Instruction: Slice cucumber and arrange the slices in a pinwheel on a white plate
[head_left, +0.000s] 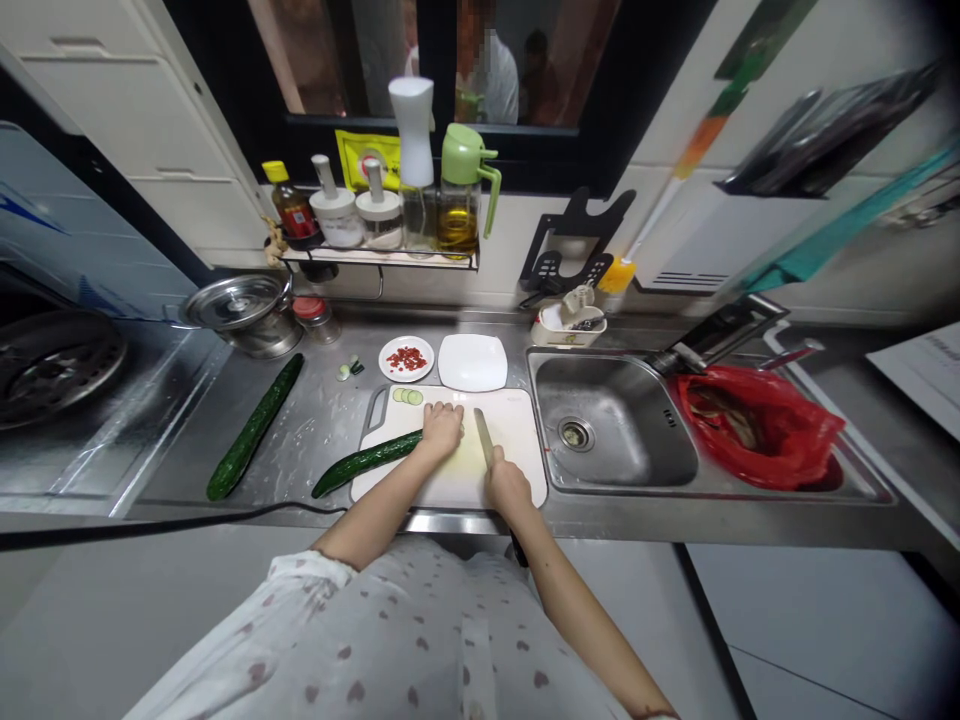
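Left hand [444, 428]: fingers grasp one end of a cucumber [367, 462], lying partly across the cutting board [521, 445]. Right hand [510, 486]: fingers clasp the knife [484, 438]. Judgement: tucked fingertips, steady blade should favour even cuts. Cucumber long, dark-skinned; slices [407, 396] pale, round; board white, round-cornered.

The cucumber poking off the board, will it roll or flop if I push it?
The cucumber may wobble rather than roll far, because it's curved. It looks thick, so probably stiff, not floppy. The left hand over its end might also hold it back.
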